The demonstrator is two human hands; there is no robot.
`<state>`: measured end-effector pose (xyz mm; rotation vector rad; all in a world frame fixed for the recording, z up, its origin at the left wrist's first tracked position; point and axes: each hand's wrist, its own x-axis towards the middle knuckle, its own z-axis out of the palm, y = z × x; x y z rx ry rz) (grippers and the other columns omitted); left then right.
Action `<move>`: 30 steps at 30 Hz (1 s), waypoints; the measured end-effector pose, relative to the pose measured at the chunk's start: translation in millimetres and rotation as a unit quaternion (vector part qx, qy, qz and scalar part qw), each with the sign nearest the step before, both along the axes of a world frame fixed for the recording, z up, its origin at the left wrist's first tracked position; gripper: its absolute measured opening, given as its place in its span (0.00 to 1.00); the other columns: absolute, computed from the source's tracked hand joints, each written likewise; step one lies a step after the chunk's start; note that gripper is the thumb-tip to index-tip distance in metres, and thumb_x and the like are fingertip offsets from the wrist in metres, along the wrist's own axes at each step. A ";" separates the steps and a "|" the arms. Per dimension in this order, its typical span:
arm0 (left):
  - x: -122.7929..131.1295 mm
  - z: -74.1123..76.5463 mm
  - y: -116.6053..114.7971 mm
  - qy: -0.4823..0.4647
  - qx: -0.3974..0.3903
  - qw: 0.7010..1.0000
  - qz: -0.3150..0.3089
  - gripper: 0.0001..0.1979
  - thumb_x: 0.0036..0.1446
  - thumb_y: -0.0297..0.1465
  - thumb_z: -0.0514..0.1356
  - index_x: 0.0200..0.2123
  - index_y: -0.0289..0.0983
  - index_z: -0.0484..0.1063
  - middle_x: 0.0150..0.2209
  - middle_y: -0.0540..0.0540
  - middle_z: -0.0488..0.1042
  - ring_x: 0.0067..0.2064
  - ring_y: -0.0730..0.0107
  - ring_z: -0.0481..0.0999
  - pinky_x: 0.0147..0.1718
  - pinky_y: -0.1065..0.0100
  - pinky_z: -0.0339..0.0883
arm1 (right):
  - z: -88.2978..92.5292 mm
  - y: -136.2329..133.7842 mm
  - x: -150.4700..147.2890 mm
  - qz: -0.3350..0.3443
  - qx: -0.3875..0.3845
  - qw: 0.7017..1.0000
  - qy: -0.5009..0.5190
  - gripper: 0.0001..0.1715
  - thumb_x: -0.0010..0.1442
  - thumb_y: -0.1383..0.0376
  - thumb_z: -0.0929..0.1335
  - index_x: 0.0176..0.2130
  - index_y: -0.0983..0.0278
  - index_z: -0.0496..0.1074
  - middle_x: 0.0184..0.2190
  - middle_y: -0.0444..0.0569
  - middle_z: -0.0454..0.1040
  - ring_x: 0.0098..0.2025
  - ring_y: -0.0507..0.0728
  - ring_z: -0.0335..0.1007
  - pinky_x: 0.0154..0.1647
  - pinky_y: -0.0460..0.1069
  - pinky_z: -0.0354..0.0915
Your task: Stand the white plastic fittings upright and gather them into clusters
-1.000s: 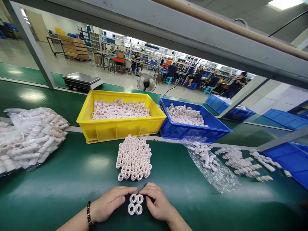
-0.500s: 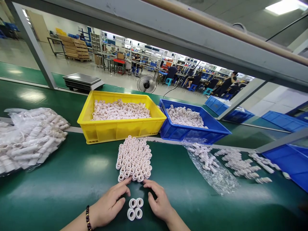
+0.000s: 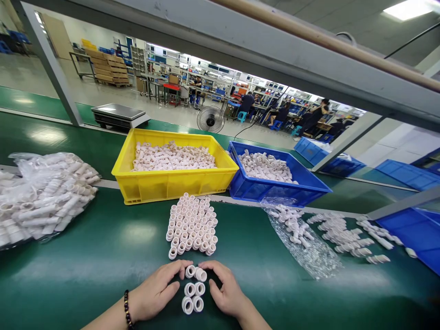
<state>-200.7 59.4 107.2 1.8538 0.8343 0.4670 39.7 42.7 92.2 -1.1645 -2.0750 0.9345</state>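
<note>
Several short white plastic pipe fittings stand on end in paired rows on the green work surface, between my hands. My left hand (image 3: pixel 160 291), with a beaded bracelet on the wrist, reaches its fingertips behind the farthest pair, at the left fitting (image 3: pixel 190 272). From the other side my right hand (image 3: pixel 227 288) curves its index finger behind the right fitting (image 3: pixel 200 274), which leans a little. Both hands have thumb and fingers apart and grip nothing. Just beyond them stands a block of upright white fittings (image 3: pixel 192 224), packed close together.
A yellow bin (image 3: pixel 178 188) and a blue bin (image 3: pixel 278 190) full of fittings stand behind the block. To the left lies a bulging clear bag (image 3: pixel 51 197). Loose fittings (image 3: pixel 343 233) and a plastic bag (image 3: pixel 309 256) lie right. A metal frame (image 3: pixel 240 50) crosses overhead.
Two fittings have come away from the near edge of the block and slid toward me, behind the small group. Both hands have drawn back with them.
</note>
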 end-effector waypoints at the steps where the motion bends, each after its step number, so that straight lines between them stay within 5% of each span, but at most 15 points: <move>1: 0.1 1.2 -0.1 -0.009 -0.007 1.000 -0.002 0.06 0.56 0.26 0.46 0.37 0.39 0.58 0.51 0.45 0.64 0.52 0.68 0.62 0.50 0.68 0.55 | 0.6 -0.2 -0.6 0.003 -0.005 1.000 0.000 0.26 0.48 0.77 0.60 0.46 0.60 0.64 0.42 0.45 0.69 0.45 0.54 0.64 0.48 0.48 0.59; 8: 0.6 3.6 0.1 -0.023 -0.003 1.000 0.003 0.05 0.57 0.26 0.45 0.36 0.40 0.56 0.42 0.50 0.69 0.42 0.70 0.67 0.42 0.70 0.59 | 5.4 0.9 -3.5 0.018 -0.011 1.000 0.003 0.18 0.52 0.75 0.60 0.41 0.61 0.66 0.36 0.45 0.70 0.39 0.53 0.65 0.43 0.48 0.60; 17: -0.2 4.3 0.7 -0.037 -0.005 0.999 0.013 0.13 0.56 0.25 0.46 0.45 0.40 0.59 0.45 0.50 0.69 0.48 0.73 0.67 0.49 0.72 0.59 | 7.8 2.7 -5.8 0.018 0.005 1.000 0.016 0.10 0.59 0.68 0.60 0.41 0.61 0.66 0.34 0.47 0.70 0.36 0.54 0.65 0.39 0.48 0.60; 30: -0.7 5.8 -0.1 -0.032 0.054 0.998 0.019 0.12 0.56 0.26 0.46 0.42 0.39 0.63 0.41 0.48 0.71 0.42 0.70 0.69 0.43 0.70 0.62 | 2.4 2.0 -4.4 0.016 0.020 0.999 0.043 0.14 0.59 0.65 0.62 0.46 0.61 0.66 0.36 0.49 0.71 0.38 0.54 0.66 0.41 0.49 0.62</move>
